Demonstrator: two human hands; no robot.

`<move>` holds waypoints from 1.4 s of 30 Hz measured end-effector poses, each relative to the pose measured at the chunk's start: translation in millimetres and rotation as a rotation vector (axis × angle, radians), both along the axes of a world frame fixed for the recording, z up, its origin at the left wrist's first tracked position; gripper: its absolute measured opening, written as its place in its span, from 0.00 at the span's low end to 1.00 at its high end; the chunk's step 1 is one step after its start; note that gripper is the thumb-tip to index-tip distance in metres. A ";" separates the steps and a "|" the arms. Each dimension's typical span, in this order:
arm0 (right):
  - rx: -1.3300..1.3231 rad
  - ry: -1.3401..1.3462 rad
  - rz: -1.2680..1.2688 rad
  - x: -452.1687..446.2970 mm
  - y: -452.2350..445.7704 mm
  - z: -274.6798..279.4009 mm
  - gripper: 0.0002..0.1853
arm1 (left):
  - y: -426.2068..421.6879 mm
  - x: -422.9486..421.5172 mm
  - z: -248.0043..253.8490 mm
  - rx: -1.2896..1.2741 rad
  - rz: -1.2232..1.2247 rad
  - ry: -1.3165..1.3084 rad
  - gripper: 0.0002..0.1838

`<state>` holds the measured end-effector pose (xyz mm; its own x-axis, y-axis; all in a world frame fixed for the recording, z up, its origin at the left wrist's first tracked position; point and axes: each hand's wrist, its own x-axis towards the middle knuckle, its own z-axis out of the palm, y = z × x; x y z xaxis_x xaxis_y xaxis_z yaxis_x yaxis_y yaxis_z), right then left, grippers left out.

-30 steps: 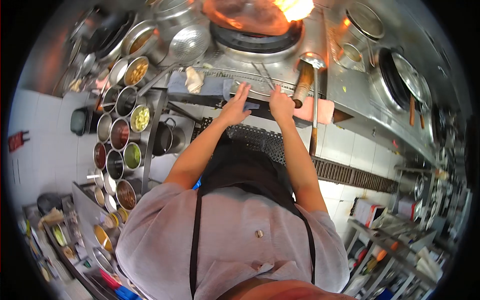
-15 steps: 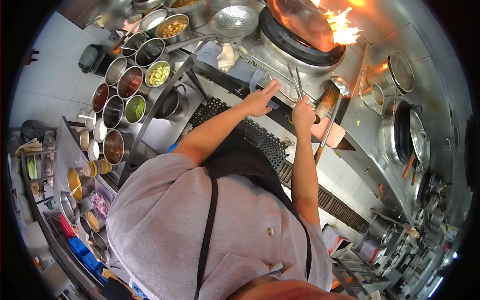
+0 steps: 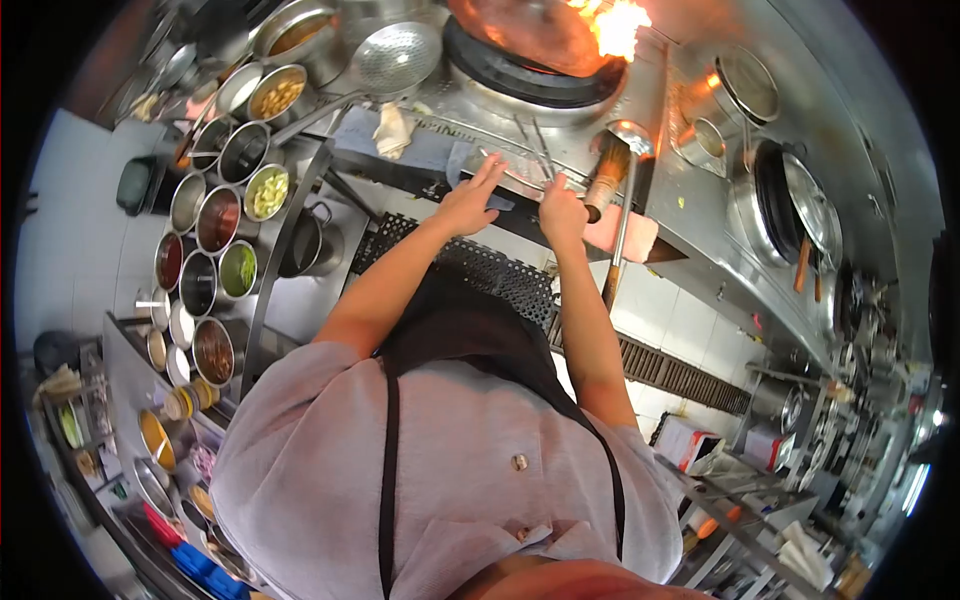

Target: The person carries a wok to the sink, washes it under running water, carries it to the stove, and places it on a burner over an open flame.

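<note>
My right hand (image 3: 563, 213) is closed around the lower end of a pair of metal tongs (image 3: 537, 148), whose two arms stand apart and point at the stove. My left hand (image 3: 467, 205) is held over the counter's front edge with its fingers stretched out. A small white thing shows at its fingertips; I cannot tell what it is or whether they touch it. Beyond the hands, a wok (image 3: 530, 32) sits tilted on a black burner ring (image 3: 530, 88), with flames (image 3: 615, 25) at its right. Beside my right hand lie a bristle brush (image 3: 606, 178) and a long-handled ladle (image 3: 627, 190).
A perforated strainer (image 3: 396, 58) and a crumpled cloth (image 3: 393, 130) lie left of the burner. Several metal pots, among them one of cut green vegetables (image 3: 268, 192), crowd the left rack. A pink cloth (image 3: 622, 235) hangs at the counter edge. Lidded pans (image 3: 790, 205) stand right.
The view has swung so that the stove and counter sit further left and higher. My right hand still grips the tongs, and my left hand stays outstretched beside it. Flames still burn by the wok.
</note>
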<state>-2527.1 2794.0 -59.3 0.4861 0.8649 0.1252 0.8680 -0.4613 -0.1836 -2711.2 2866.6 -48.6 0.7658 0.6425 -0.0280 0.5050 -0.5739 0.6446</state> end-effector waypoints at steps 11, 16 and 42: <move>0.086 0.043 0.012 -1.8 -3.2 0.5 0.14 | 0.5 2.9 1.5 0.012 -0.022 0.029 0.48; 0.073 0.006 0.012 -1.8 -2.5 -1.3 0.13 | -0.2 2.8 0.6 0.027 -0.021 0.021 0.49; 0.098 0.015 0.002 -3.9 -3.2 1.9 0.14 | -1.0 2.8 0.9 0.069 -0.018 0.011 0.50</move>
